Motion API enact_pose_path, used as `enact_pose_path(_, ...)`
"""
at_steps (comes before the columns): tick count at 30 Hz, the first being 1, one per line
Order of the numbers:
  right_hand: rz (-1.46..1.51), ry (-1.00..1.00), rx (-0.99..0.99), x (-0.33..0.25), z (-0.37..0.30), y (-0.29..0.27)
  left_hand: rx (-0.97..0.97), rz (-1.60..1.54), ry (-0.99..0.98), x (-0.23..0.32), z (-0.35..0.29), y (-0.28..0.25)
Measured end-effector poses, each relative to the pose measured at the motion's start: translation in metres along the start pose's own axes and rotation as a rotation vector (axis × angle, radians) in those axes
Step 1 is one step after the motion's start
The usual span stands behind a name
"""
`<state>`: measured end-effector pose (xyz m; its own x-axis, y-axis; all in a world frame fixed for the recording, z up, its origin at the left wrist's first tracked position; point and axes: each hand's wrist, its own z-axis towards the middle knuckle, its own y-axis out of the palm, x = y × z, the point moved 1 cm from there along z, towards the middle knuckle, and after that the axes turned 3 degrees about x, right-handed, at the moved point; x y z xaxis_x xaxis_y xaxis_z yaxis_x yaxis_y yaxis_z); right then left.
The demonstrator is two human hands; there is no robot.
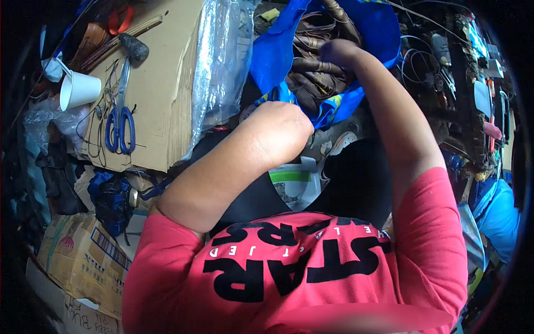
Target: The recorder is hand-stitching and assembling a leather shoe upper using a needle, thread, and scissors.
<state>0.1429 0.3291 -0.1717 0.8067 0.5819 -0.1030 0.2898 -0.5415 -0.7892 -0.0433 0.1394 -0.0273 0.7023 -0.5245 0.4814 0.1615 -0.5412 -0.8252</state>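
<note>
A blue bag (370, 25) lies open at the top middle, with brown leather pieces (314, 67) bundled inside it. My right hand (336, 51) reaches into the bag and its fingers are closed on the brown leather. My left hand (278, 131) sits at the bag's lower edge, fingers curled under and gripping the blue rim; the fingertips are hidden. Both bare forearms rise from my red printed shirt (300, 273).
At left lies a flat cardboard sheet (153, 83) with blue-handled scissors (119, 125), a hammer (133, 47) and a white paper cup (78, 89). Clear plastic wrap (222, 61) hangs beside it. Cardboard boxes (80, 256) stand at lower left; wires and tools crowd the right.
</note>
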Motion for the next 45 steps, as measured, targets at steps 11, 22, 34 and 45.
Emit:
enact_pose_path(11,0.129,0.281,0.151,-0.058,0.048,0.014,-0.083,-0.014,-0.01,-0.002,0.006,0.001)
enact_pose_path(22,-0.009,0.221,0.204,-0.053,-0.019,0.042,-0.116,-0.076,-0.03,-0.007,0.012,-0.001)
enact_pose_path(34,0.875,0.282,1.019,0.01,-0.196,-0.053,-0.089,-0.012,-0.048,-0.001,0.014,-0.013)
enact_pose_path(45,0.642,0.269,0.852,-0.035,-0.157,-0.059,-0.058,0.076,-0.102,0.029,0.014,0.03)
